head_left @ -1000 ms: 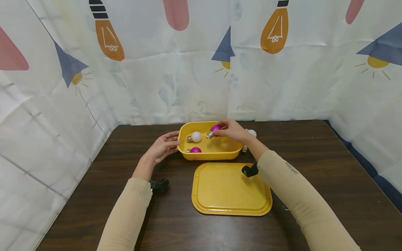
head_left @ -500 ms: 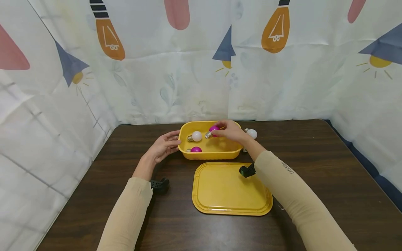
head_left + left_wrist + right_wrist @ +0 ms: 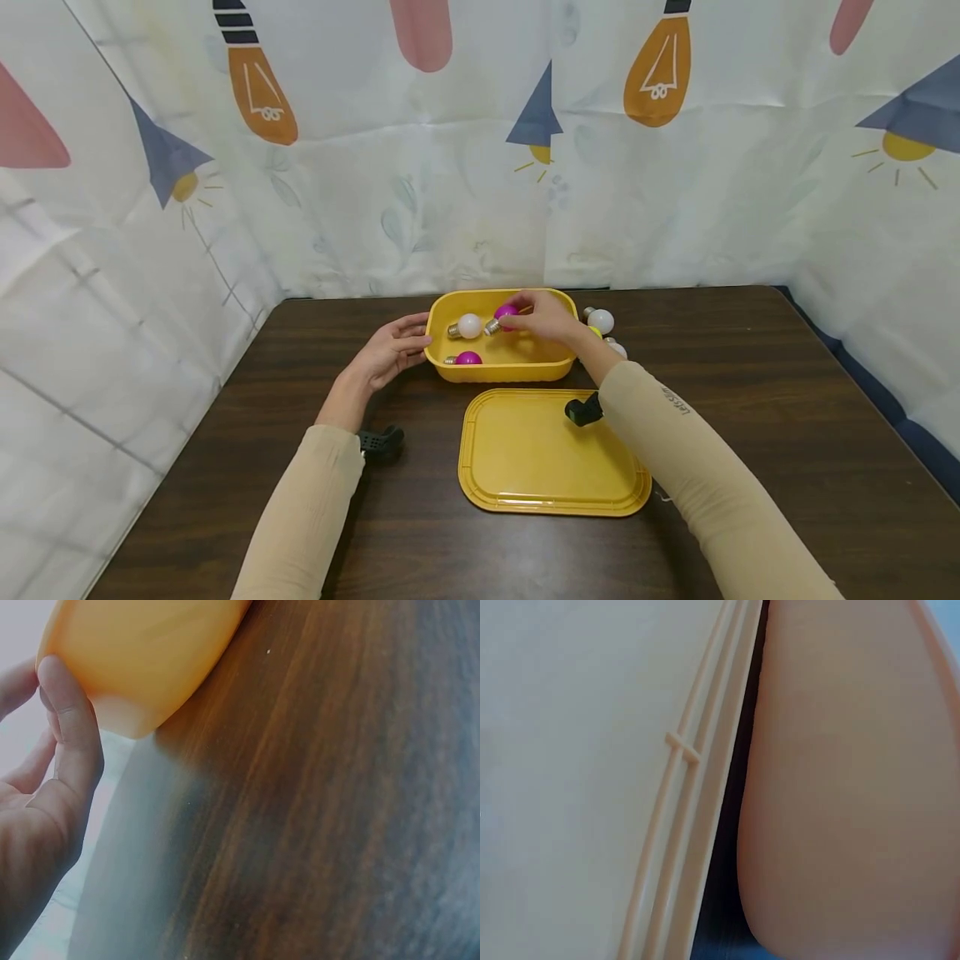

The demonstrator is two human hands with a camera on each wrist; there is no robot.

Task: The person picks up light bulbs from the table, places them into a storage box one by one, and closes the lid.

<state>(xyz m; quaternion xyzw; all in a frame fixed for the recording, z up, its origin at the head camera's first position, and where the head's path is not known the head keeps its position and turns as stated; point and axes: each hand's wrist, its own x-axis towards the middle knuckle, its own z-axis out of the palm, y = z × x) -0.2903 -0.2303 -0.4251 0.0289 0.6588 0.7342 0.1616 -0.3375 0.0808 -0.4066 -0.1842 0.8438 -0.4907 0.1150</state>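
A yellow plastic bin (image 3: 502,372) stands near the table's far edge. Over its inside, my right hand (image 3: 546,317) pinches a magenta light bulb (image 3: 506,312), screw base pointing left and toward me. Left of that bulb lies a white bulb (image 3: 469,326) in the bin. A second magenta bulb (image 3: 468,358) lies by the front wall, partly hidden. My left hand (image 3: 388,352) touches the bin's left end with fairly straight fingers; the left wrist view shows fingertips at the bin's rim (image 3: 142,652). The right fingers are outside the right wrist view.
In front of the bin lies a flat yellow tray (image 3: 551,454), partly under my right forearm. White bulbs (image 3: 601,321) and a mostly hidden yellow one (image 3: 596,331) lie right of the bin on the dark wooden table (image 3: 750,392). A printed curtain (image 3: 480,183) hangs behind.
My right hand has shifted slightly left inside the bin with the magenta bulb, closer to the white bulb. More bulbs show at the right. The left hand stays put.
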